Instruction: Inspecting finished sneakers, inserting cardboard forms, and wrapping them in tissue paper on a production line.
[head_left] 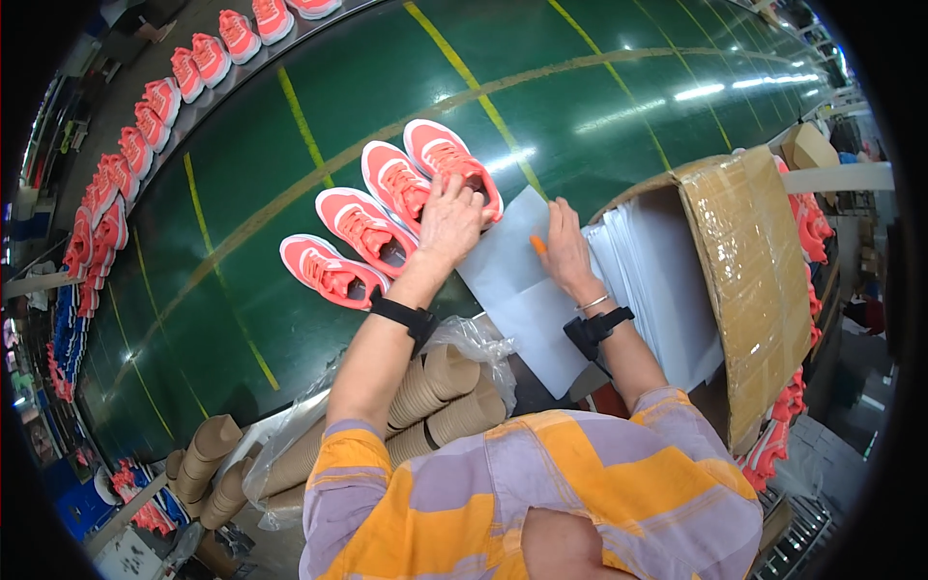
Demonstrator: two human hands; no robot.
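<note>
While your left hand (449,220) has its fingers at the opening of the rightmost coral shoe (430,140), you could knock the neighbouring shoe (382,166), because the two stand so close on the green belt (387,68). Whether that grip clasps anything, you cannot tell from this view. Your right hand (568,249) is over the loose pale sheets (512,275), an orange piece (537,245) at its thumb; its grip is equally unclear. Since the sheets seem to reach past the belt's near edge, your forearm could catch and crease them, or they might slip off.
</note>
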